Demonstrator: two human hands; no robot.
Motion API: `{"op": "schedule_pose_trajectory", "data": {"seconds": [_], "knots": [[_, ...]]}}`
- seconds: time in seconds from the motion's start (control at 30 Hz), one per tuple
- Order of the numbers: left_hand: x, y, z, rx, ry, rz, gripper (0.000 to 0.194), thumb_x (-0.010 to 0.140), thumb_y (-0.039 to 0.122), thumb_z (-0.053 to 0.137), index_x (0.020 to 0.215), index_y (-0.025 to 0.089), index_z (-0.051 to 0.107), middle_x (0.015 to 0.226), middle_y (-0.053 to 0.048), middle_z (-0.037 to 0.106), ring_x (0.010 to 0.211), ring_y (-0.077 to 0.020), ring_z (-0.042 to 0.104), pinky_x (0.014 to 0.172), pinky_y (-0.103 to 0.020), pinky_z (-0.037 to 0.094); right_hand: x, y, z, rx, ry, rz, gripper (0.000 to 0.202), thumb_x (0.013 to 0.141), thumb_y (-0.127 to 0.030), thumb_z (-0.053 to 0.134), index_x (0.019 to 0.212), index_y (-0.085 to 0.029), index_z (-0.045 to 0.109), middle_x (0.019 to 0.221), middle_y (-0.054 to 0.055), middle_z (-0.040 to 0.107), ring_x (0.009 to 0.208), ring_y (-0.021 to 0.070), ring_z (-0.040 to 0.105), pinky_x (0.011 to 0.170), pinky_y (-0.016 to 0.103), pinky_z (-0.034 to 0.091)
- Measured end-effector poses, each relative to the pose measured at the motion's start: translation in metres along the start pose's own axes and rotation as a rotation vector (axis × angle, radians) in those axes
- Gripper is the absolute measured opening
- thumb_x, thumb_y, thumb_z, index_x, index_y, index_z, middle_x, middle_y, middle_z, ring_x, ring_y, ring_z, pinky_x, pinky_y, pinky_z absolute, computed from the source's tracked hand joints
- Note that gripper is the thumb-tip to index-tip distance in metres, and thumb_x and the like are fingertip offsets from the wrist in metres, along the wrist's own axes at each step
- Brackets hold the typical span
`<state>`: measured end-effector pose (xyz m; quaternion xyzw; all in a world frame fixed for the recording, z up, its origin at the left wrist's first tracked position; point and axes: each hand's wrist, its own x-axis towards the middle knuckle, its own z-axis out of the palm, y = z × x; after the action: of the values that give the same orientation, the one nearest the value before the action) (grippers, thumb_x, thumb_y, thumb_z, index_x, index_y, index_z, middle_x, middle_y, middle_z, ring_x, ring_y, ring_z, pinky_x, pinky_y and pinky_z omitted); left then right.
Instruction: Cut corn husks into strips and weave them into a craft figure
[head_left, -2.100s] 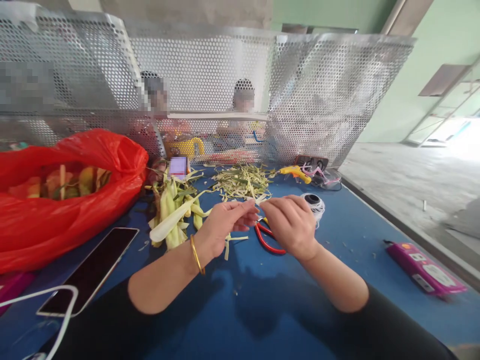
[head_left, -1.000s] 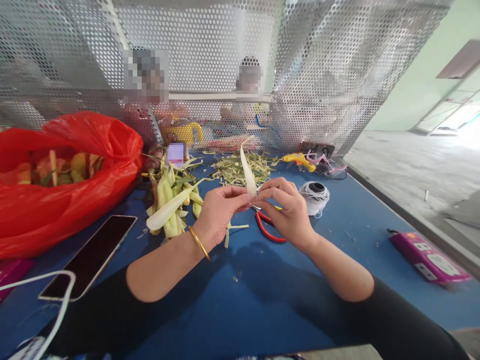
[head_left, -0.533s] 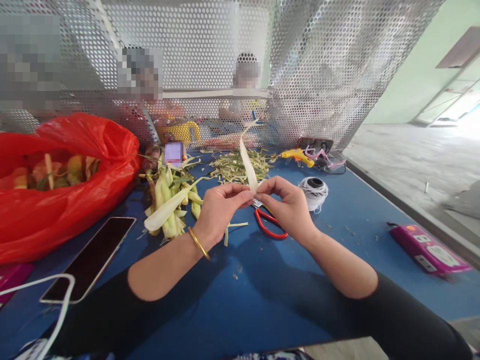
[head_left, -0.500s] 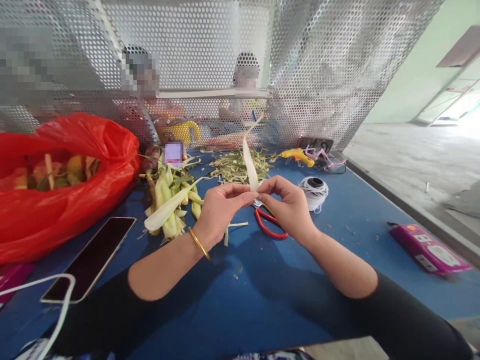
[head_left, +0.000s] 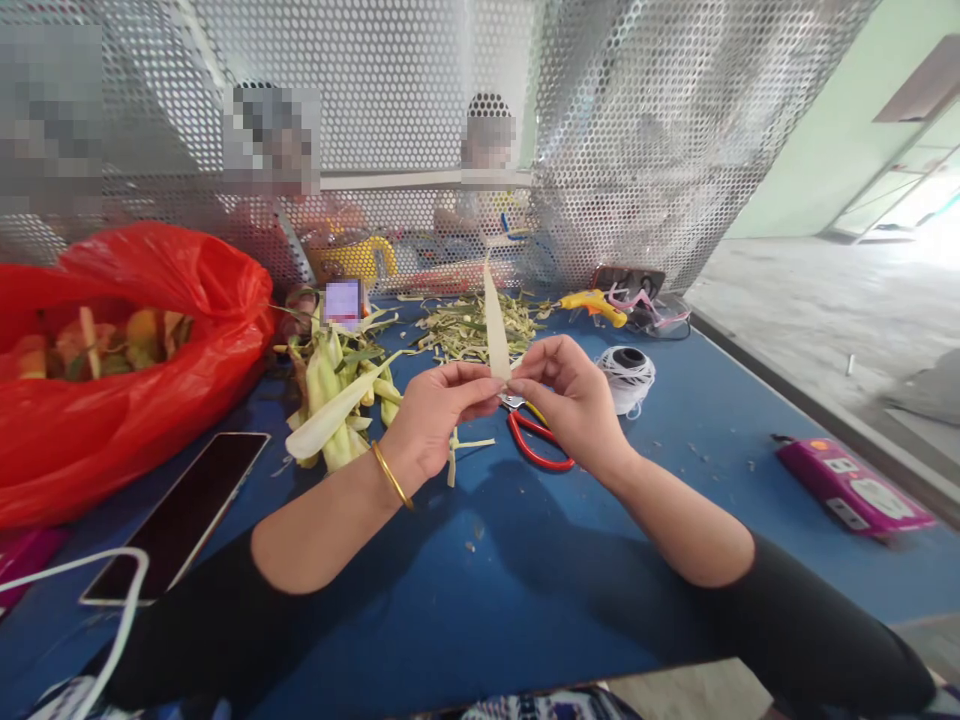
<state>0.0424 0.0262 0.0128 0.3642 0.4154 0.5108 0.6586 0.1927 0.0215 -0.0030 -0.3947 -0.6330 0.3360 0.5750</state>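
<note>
A pale strip of corn husk (head_left: 496, 325) stands upright, tapering to a point at its top. My left hand (head_left: 442, 410) pinches its lower end between thumb and fingers. Close against it, my right hand (head_left: 571, 400) grips the same lower end in a pinch; the fingertips of both hands nearly meet. Under the right hand lie red-handled scissors (head_left: 541, 441), partly covered by it. A bundle of green husks (head_left: 330, 385) rests left of my left hand, with one broad pale husk on top. Behind the hands is a heap of shredded husk scraps (head_left: 465, 328).
A red plastic bag (head_left: 217, 400) and a phone (head_left: 180, 515) are at the left. Right of the hands stand a spool of white string (head_left: 628, 385), a yellow glue gun (head_left: 592, 305), glasses (head_left: 660, 318) and a purple box (head_left: 851, 485). A perforated metal screen (head_left: 637, 150) bounds the back, people beyond.
The husk strip now stands straighter and shows a flatter, broader face, its curled tip no longer bent to the right. Both hands stay pinched at its base.
</note>
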Motion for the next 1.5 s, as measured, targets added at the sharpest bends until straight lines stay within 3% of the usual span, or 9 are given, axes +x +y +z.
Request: {"op": "schedule_pose_trajectory", "data": {"seconds": [0.13,0.23,0.37,0.77,0.93,1.23,1.5], "knots": [[-0.003,0.004,-0.001,-0.015,0.001,-0.033,0.020,0.051,0.017,0.082,0.067,0.014,0.069,0.064,0.001,0.067,0.057,-0.0091,0.061,0.056,-0.021,0.047,-0.002,-0.005,-0.003,-0.282,-0.032,-0.289,0.007,0.084,-0.018,0.059,0.087,-0.023,0.056,0.083,0.001,0.066,0.080,0.0150,0.064,0.076,0.032,0.051],[-0.005,0.005,0.000,-0.027,-0.012,-0.069,0.017,0.055,0.015,0.080,0.068,0.015,0.070,0.065,0.001,0.067,0.059,-0.0092,0.061,0.056,-0.021,0.046,-0.003,-0.006,-0.005,-0.495,-0.041,-0.496,0.011,0.087,-0.016,0.056,0.085,-0.024,0.063,0.085,0.003,0.068,0.085,0.0177,0.063,0.081,0.036,0.050],[-0.007,0.005,0.001,-0.038,-0.017,-0.099,0.014,0.058,0.013,0.077,0.069,0.015,0.069,0.067,0.000,0.067,0.061,-0.0100,0.062,0.057,-0.021,0.045,-0.003,-0.003,-0.006,-0.593,-0.037,-0.589,0.019,0.090,-0.015,0.053,0.086,-0.026,0.067,0.086,0.003,0.068,0.084,0.0180,0.063,0.084,0.038,0.048],[-0.007,0.004,0.001,-0.040,-0.033,-0.132,0.012,0.058,0.012,0.075,0.067,0.015,0.068,0.064,-0.001,0.067,0.062,-0.0121,0.065,0.054,-0.020,0.046,0.001,-0.005,-0.008,-0.588,-0.021,-0.572,0.013,0.089,-0.018,0.058,0.080,-0.025,0.064,0.080,0.001,0.067,0.080,0.0172,0.062,0.081,0.036,0.047],[-0.008,0.003,0.003,-0.003,-0.034,-0.031,0.016,0.055,0.016,0.079,0.067,0.015,0.069,0.067,-0.001,0.068,0.064,-0.0136,0.065,0.055,-0.022,0.048,0.000,-0.004,-0.006,-0.616,-0.002,-0.569,0.014,0.090,-0.017,0.056,0.078,-0.024,0.060,0.080,0.001,0.067,0.082,0.0178,0.061,0.082,0.036,0.045],[-0.006,-0.006,0.004,0.087,0.056,0.192,0.019,0.051,0.022,0.082,0.065,0.017,0.071,0.064,0.001,0.068,0.058,-0.0123,0.062,0.062,-0.027,0.051,-0.005,-0.006,-0.001,-0.486,-0.035,-0.293,0.013,0.088,-0.015,0.054,0.076,-0.022,0.053,0.077,0.001,0.063,0.077,0.0163,0.058,0.074,0.031,0.045],[-0.007,-0.011,0.007,0.078,0.082,0.221,0.012,0.056,0.017,0.079,0.066,0.016,0.072,0.064,0.000,0.070,0.058,-0.0119,0.063,0.068,-0.028,0.053,-0.007,-0.002,0.003,-0.364,0.023,-0.169,0.009,0.085,-0.016,0.056,0.077,-0.020,0.055,0.075,0.000,0.063,0.073,0.0139,0.058,0.069,0.029,0.046]]}}
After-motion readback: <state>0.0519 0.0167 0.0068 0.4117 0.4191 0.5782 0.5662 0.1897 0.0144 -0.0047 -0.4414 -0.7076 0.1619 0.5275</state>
